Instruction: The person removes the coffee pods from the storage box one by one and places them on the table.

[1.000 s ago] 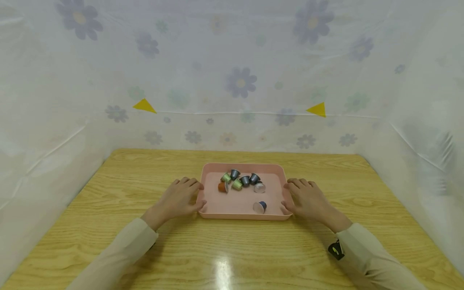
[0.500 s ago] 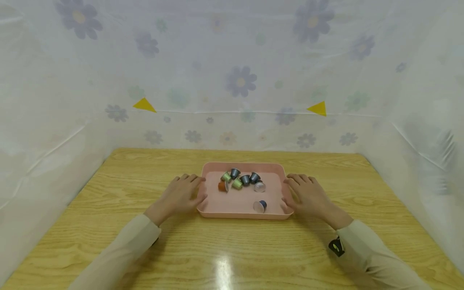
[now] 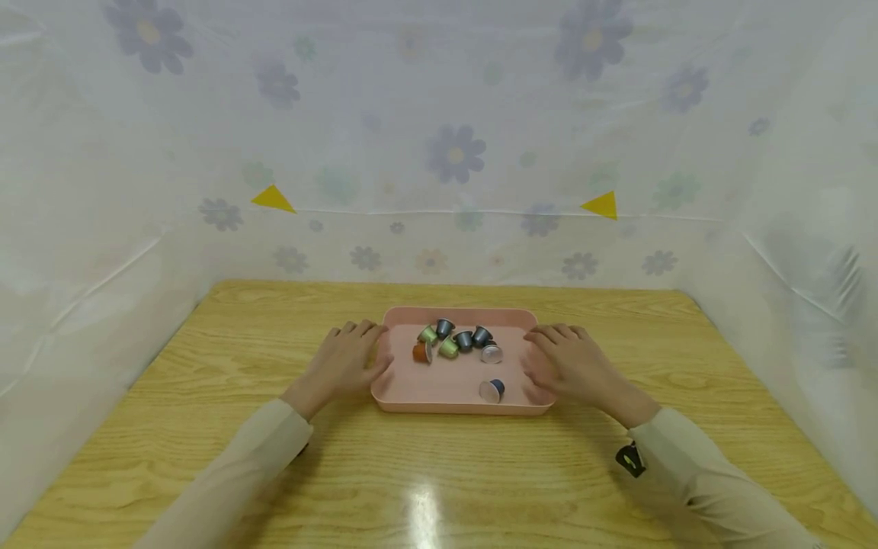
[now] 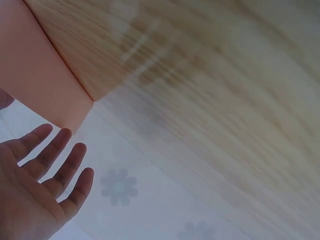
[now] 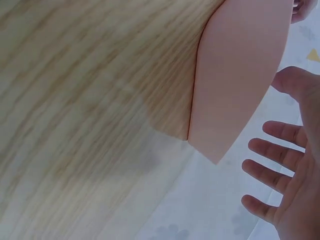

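Observation:
A shallow pink tray (image 3: 439, 387) lies on the table with several coffee capsules in it. Toward the back are dark grey capsules (image 3: 464, 341), green capsules (image 3: 449, 348), an orange capsule (image 3: 421, 351) and one with its silver lid (image 3: 491, 354) facing me. A blue capsule (image 3: 497, 388) lies apart at the front right. My left hand (image 3: 340, 361) hovers over the tray's left rim, fingers spread and relaxed in the left wrist view. Over the right rim is my right hand (image 3: 578, 361), its fingers extended in the right wrist view. Neither hand holds anything.
The wood-grain table (image 3: 357, 480) extends around the tray. White flowered sheeting (image 3: 370, 137) encloses the back and both sides. Two yellow triangles (image 3: 273, 200) mark the back sheet. A dark strap-like item (image 3: 630, 460) sits at the right sleeve cuff.
Both hands have shifted slightly; the right hand has moved a little inward over the tray, and the left fingers a little farther back. Tray and capsules stay in place.

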{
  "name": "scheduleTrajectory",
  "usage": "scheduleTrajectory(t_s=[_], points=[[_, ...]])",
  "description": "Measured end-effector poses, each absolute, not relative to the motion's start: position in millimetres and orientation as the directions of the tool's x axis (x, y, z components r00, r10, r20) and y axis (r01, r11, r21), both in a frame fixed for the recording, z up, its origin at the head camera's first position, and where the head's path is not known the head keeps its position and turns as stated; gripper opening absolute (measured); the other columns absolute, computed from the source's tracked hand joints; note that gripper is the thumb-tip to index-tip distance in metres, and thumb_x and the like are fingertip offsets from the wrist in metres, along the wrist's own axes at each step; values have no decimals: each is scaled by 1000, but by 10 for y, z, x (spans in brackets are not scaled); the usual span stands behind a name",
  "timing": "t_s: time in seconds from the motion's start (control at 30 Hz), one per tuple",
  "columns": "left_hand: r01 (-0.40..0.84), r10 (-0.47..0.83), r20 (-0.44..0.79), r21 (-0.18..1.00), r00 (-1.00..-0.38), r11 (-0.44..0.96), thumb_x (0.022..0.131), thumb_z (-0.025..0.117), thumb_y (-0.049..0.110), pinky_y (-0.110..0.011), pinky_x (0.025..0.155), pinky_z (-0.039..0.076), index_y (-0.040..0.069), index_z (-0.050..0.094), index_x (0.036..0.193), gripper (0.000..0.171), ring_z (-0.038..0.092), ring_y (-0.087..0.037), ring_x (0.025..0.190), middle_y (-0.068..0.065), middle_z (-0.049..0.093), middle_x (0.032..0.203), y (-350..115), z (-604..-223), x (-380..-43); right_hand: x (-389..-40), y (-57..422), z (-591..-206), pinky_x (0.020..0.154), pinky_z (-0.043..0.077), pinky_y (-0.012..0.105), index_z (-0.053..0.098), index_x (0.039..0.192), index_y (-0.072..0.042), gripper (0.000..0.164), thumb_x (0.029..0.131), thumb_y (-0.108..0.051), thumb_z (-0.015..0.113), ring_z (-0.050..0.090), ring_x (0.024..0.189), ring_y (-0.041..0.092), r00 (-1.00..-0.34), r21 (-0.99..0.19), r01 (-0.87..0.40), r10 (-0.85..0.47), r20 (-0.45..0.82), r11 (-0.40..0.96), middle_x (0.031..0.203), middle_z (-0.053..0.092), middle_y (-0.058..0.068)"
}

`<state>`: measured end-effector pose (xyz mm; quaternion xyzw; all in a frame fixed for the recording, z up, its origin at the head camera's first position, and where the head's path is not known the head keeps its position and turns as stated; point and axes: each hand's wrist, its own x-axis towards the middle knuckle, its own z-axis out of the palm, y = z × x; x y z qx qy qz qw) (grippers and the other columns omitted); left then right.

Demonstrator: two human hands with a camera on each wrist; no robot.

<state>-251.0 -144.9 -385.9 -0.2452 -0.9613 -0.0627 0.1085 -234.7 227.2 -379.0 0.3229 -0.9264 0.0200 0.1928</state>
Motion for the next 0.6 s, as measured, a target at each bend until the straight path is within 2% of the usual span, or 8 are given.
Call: scheduleTrajectory(t_s=[0.13, 0.6], points=[[473, 449, 235, 56, -862, 879, 89, 49, 44, -51, 89, 41, 11, 50, 130, 52, 51, -31, 111, -9, 54, 124, -1446, -3867, -2539, -2351, 2225, -3779, 91, 39, 49, 56, 119, -10, 55, 75, -42, 67, 51, 108, 28, -712, 107, -618, -612, 345, 779, 116, 58, 7], [466, 449, 232, 23, -863, 884, 89, 50, 43, -49, 89, 42, 11, 53, 126, 50, 51, -30, 110, -8, 54, 123, -1426, -3904, -2576, -2376, 2075, -3800, 84, 43, 46, 60, 112, -11, 53, 72, -43, 71, 55, 103, 24, -584, 196, -713, -725, 365, 673, 110, 60, 2]])
